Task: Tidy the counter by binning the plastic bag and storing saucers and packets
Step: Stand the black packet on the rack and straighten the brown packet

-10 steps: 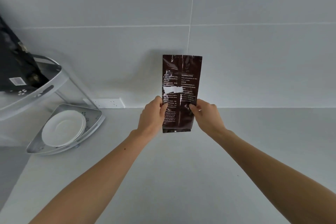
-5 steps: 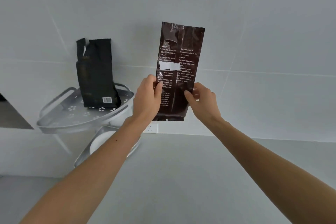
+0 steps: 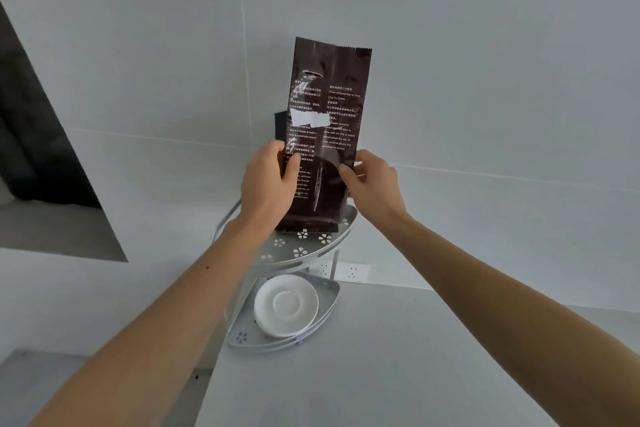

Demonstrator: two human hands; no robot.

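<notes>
Two hands, left hand (image 3: 268,180) and right hand (image 3: 372,180), grasp a brown packet (image 3: 327,121) upright over the rack's upper shelf (image 3: 304,250); storing packets under way, lowering beside the packet at 11 o'clock likely next

A tall dark brown packet (image 3: 327,135) stands upright, glossy, with a crimped top edge, small white print in columns and a pale patch across its left half. Its bottom end sits low over the upper shelf of the corner rack (image 3: 304,250), whether touching it I cannot tell. The left hand (image 3: 268,184) and right hand (image 3: 372,184) each pinch one side edge of its lower half. Directly behind it, on the same upper shelf, a second dark packet (image 3: 280,125) shows only as a sliver. On the rack's lower shelf lies a stack of white saucers (image 3: 286,305), face up, with a raised centre ring.
</notes>
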